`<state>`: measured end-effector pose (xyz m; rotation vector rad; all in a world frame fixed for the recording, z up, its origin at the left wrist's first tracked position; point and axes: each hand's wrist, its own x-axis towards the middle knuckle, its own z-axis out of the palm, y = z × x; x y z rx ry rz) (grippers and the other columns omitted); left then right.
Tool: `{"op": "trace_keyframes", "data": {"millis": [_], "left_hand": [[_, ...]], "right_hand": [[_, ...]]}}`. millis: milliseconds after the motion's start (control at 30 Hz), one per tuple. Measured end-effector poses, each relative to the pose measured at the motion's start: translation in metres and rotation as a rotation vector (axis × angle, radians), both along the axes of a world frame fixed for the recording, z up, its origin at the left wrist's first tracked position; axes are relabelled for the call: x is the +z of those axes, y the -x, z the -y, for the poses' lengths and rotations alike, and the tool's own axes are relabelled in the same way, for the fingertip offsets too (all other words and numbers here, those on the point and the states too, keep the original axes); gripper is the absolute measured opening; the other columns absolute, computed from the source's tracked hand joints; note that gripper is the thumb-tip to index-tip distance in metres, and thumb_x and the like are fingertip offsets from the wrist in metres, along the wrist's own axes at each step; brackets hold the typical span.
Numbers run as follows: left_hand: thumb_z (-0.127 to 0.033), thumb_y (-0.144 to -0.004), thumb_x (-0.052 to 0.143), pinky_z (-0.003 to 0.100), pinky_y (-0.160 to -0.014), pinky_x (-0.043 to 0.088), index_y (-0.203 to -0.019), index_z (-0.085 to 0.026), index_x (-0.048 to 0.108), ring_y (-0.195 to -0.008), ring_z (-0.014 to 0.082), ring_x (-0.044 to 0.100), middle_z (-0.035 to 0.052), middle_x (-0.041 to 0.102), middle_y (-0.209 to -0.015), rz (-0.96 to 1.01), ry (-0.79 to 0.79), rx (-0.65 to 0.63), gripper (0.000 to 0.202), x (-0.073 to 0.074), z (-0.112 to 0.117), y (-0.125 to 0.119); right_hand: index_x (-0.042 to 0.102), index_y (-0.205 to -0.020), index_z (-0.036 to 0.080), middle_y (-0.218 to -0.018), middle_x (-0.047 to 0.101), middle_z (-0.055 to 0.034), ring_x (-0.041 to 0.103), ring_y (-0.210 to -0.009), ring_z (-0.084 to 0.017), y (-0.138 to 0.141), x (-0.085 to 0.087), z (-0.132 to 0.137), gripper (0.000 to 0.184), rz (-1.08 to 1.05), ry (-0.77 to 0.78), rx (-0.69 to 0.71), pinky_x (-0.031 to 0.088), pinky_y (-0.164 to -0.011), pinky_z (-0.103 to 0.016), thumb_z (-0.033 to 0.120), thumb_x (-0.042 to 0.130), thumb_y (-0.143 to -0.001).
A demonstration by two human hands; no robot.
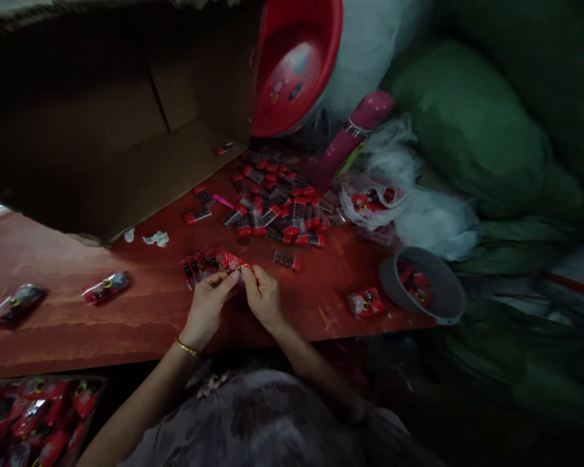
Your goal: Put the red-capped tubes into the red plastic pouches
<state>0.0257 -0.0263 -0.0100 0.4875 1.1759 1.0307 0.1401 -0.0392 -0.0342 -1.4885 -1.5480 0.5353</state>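
My left hand (208,306), with a gold bracelet on the wrist, and my right hand (263,298) meet low over the near part of the red table (175,324). Thumbs and fingers of both pinch the edge of a red printed plastic bag (232,261). Beneath and left of it lie more flat printed bags (194,269). Past the hands spreads a heap of small clear containers with red caps (272,211) and dark contents. A single red-capped container (287,260) lies close to my right hand. The fingertips partly hide the bag's edge.
A large open cardboard box (141,162) stands at the back left. Filled packets (104,288) lie on the left. On the right are a grey bowl (387,279), a small packet (366,303) and a pink flask (343,146). A red basin (316,84) leans behind.
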Motion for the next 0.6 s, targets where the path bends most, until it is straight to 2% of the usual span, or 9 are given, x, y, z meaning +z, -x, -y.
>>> {"op": "trace_keyframes", "data": {"millis": [33, 100, 200, 267, 300, 400, 467, 533, 600], "left_hand": [[-0.040, -0.032, 0.088, 0.022, -0.060, 0.047, -0.060, -0.014, 0.065, -0.058, 0.0087, 0.055, -0.0020, 0.064, -0.062, 0.031, 0.044, 0.029, 0.045, 0.001, 0.000, -0.001], [-0.038, -0.030, 0.088, 0.024, -0.063, 0.049, -0.060, -0.013, 0.064, -0.062, 0.0103, 0.058, -0.0004, 0.066, -0.066, 0.050, 0.081, 0.066, 0.045, 0.004, -0.001, 0.000], [-0.037, -0.034, 0.088, 0.025, -0.066, 0.050, -0.058, -0.013, 0.063, -0.064, 0.0107, 0.059, 0.0006, 0.066, -0.067, 0.006, 0.045, 0.085, 0.043, 0.007, -0.004, 0.004], [-0.039, -0.035, 0.087, 0.025, -0.065, 0.049, -0.057, -0.012, 0.062, -0.062, 0.0099, 0.058, -0.0002, 0.064, -0.065, -0.025, 0.025, 0.078, 0.043, 0.008, -0.005, 0.006], [-0.040, -0.035, 0.087, 0.025, -0.064, 0.049, -0.056, -0.012, 0.062, -0.060, 0.0095, 0.057, -0.0008, 0.063, -0.063, -0.033, 0.024, 0.071, 0.044, 0.008, -0.005, 0.006], [-0.042, -0.036, 0.087, 0.025, -0.062, 0.048, -0.058, -0.013, 0.062, -0.060, 0.0098, 0.056, -0.0012, 0.062, -0.062, -0.022, 0.026, 0.047, 0.044, 0.007, -0.005, 0.006], [-0.042, -0.039, 0.086, 0.025, -0.063, 0.048, -0.059, -0.013, 0.062, -0.062, 0.0106, 0.057, -0.0008, 0.062, -0.064, -0.006, 0.033, 0.039, 0.043, 0.006, -0.004, 0.006], [-0.042, -0.040, 0.086, 0.026, -0.063, 0.048, -0.059, -0.013, 0.060, -0.061, 0.0107, 0.057, -0.0010, 0.062, -0.063, 0.003, 0.045, 0.034, 0.043, 0.005, -0.004, 0.007], [-0.042, -0.038, 0.086, 0.026, -0.062, 0.048, -0.058, -0.014, 0.059, -0.060, 0.0105, 0.057, -0.0014, 0.061, -0.062, 0.007, 0.058, 0.033, 0.044, 0.005, -0.003, 0.006]], "right_hand": [[0.054, -0.067, 0.018, -0.062, 0.054, -0.0020, 0.050, -0.062, -0.014, -0.005, 0.001, -0.002, 0.039, 0.036, -0.010, 0.010, 0.039, -0.062, -0.026, 0.038, 0.035, -0.094], [0.061, -0.087, 0.016, -0.075, 0.060, -0.0063, 0.055, -0.074, -0.018, -0.019, 0.003, -0.006, 0.036, 0.182, -0.012, -0.030, 0.041, -0.071, -0.030, 0.040, 0.036, -0.093], [0.058, -0.114, 0.010, -0.092, 0.060, -0.0151, 0.054, -0.085, -0.026, -0.046, 0.001, -0.011, 0.045, 0.519, 0.111, -0.249, 0.040, -0.074, -0.038, 0.045, 0.040, -0.091], [0.060, -0.114, 0.010, -0.094, 0.059, -0.0172, 0.053, -0.085, -0.028, -0.060, -0.004, -0.007, 0.046, 0.680, 0.200, -0.314, 0.039, -0.072, -0.039, 0.046, 0.044, -0.089], [0.062, -0.112, 0.012, -0.094, 0.059, -0.0164, 0.053, -0.085, -0.028, -0.065, -0.007, -0.002, 0.043, 0.725, 0.204, -0.281, 0.038, -0.072, -0.039, 0.045, 0.047, -0.089], [0.067, -0.102, 0.021, -0.099, 0.060, -0.0102, 0.052, -0.090, -0.025, -0.076, -0.017, 0.021, 0.029, 0.734, 0.073, -0.065, 0.036, -0.081, -0.039, 0.041, 0.052, -0.087], [0.067, -0.097, 0.023, -0.099, 0.060, -0.0072, 0.053, -0.093, -0.022, -0.081, -0.022, 0.036, 0.024, 0.669, -0.022, -0.006, 0.035, -0.087, -0.038, 0.039, 0.053, -0.087], [0.065, -0.101, 0.020, -0.101, 0.060, -0.0088, 0.053, -0.096, -0.022, -0.084, -0.026, 0.045, 0.028, 0.622, -0.047, -0.087, 0.036, -0.088, -0.038, 0.040, 0.051, -0.088], [0.061, -0.110, 0.014, -0.107, 0.059, -0.0137, 0.052, -0.099, -0.026, -0.084, -0.029, 0.046, 0.039, 0.642, 0.017, -0.232, 0.037, -0.086, -0.040, 0.044, 0.048, -0.088]]}}
